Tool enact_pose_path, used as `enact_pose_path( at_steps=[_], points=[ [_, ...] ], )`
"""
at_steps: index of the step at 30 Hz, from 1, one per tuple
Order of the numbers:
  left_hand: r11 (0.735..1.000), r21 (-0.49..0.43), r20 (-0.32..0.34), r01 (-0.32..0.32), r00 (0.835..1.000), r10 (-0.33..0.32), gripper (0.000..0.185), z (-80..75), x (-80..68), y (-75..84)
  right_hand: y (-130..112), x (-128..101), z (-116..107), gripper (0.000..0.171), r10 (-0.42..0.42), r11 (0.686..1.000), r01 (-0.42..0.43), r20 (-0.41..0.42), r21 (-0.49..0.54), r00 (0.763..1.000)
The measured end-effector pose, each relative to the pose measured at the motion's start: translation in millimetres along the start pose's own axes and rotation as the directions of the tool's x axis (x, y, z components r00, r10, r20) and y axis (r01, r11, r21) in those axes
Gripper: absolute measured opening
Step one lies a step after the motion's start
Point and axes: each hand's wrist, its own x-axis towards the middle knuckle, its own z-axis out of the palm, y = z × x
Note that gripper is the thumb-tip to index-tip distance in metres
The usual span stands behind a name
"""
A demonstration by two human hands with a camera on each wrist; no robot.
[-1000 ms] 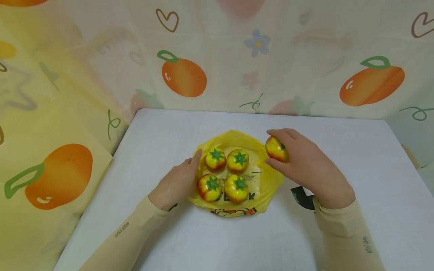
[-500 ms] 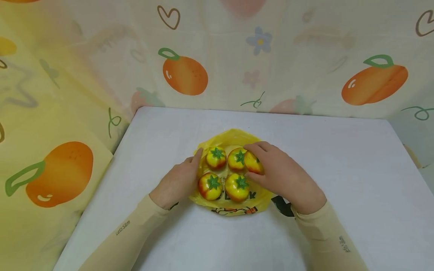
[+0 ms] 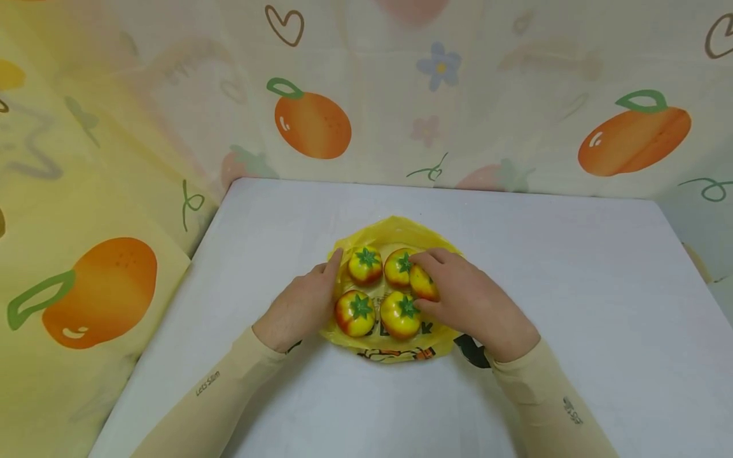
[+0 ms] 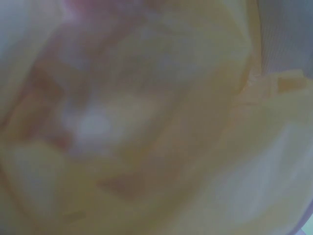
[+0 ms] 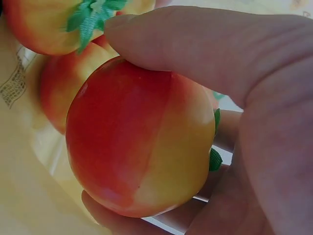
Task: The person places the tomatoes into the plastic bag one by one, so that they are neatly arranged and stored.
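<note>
A yellow plastic bag [image 3: 395, 232] lies spread with its mouth up, several red-and-yellow toy tomatoes with green star-shaped leaf tops inside. One tomato [image 3: 365, 265] is at the back left, one [image 3: 355, 313] at the front left, another [image 3: 400, 316] at the front. My right hand [image 3: 466, 296] grips a further tomato [image 5: 142, 142] between thumb and fingers at the bag's right side, close beside the back right tomato [image 3: 395, 267]. My left hand [image 3: 300, 305] holds the bag's left edge; some of its fingers are hidden by the plastic. Blurred plastic [image 4: 161, 147] fills the left wrist view.
The bag sits in the middle of a white table [image 3: 572, 267]. A fruit-print cloth [image 3: 366, 95] hangs behind the table and along its left side.
My right hand has brought its tomato leftward from beyond the bag's right edge to over the bag, then slightly lower among the others. My left hand has stayed at the bag's left edge.
</note>
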Motion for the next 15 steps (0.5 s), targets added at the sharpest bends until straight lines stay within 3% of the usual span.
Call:
enact_pose_path(
  at_steps=[15],
  points=[
    [1.000,0.002,-0.002,0.002,1.000,-0.002,0.074,0.5,0.1,1.2,6.0,3.3,5.9,0.067,0.031,0.999,-0.031,0.033,-0.009,0.999]
  ],
)
